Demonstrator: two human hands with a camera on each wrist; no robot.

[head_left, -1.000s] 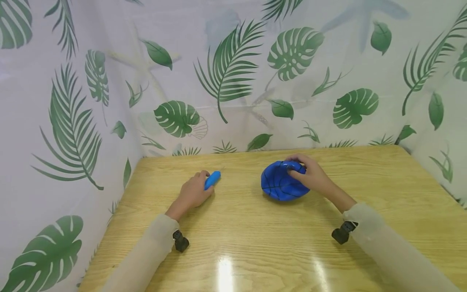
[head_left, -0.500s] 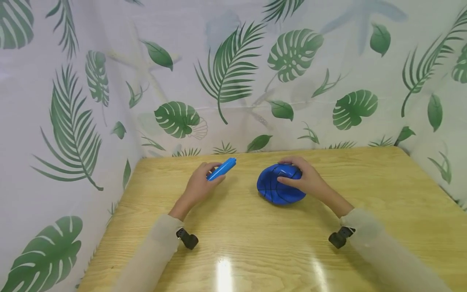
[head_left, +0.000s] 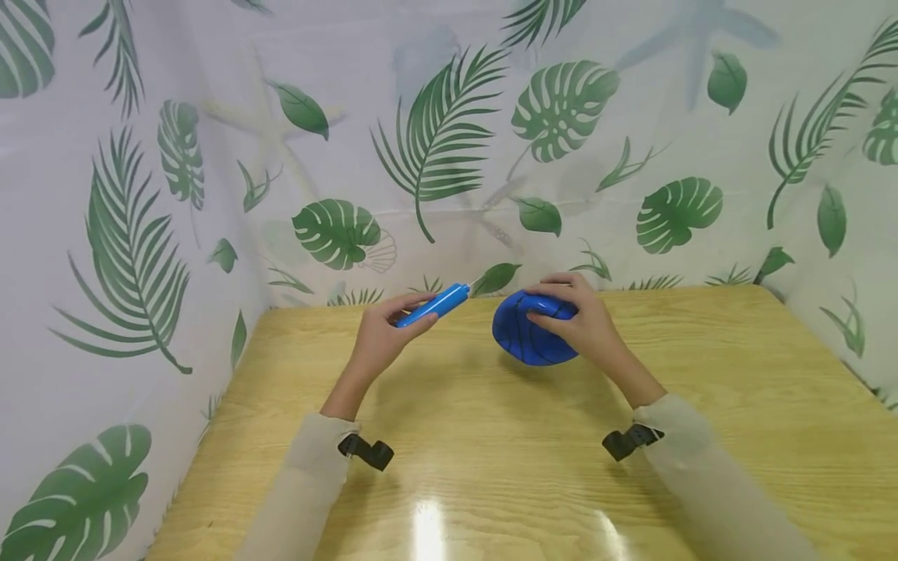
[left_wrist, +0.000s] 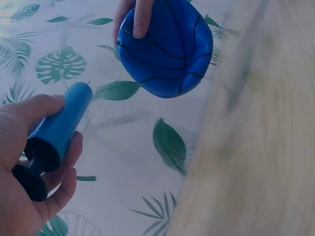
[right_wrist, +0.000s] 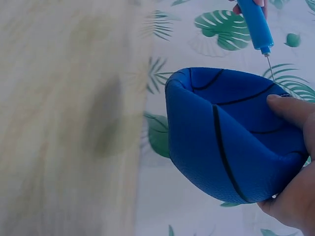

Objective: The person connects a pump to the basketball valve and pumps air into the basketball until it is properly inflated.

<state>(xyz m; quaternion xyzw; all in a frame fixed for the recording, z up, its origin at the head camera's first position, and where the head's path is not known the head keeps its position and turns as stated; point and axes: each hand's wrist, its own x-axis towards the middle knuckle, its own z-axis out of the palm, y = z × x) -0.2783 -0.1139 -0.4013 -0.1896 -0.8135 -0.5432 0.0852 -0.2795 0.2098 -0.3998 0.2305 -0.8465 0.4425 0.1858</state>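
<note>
My left hand (head_left: 382, 333) grips a small blue hand pump (head_left: 436, 305) between thumb and fingers, raised over the table. A thin needle (right_wrist: 270, 67) sticks out of the pump's tip, and a black plunger handle (left_wrist: 30, 182) sits at its other end near my palm. Held by its edge in my right hand (head_left: 585, 315) is a deflated blue ball (head_left: 526, 331) with black basketball lines, its side caved in. The needle points toward the ball, with a gap between them in the head view.
A light wood-grain table (head_left: 491, 452) spreads below both hands. White cloth (head_left: 449, 257) printed with green leaves hangs behind it and along both sides. Each wrist carries a black camera (head_left: 372, 452) over a pale sleeve (head_left: 302, 483).
My left hand has lifted the pump off the table and moved it right and away, toward the ball. The right hand has raised the ball and shifted it slightly left.
</note>
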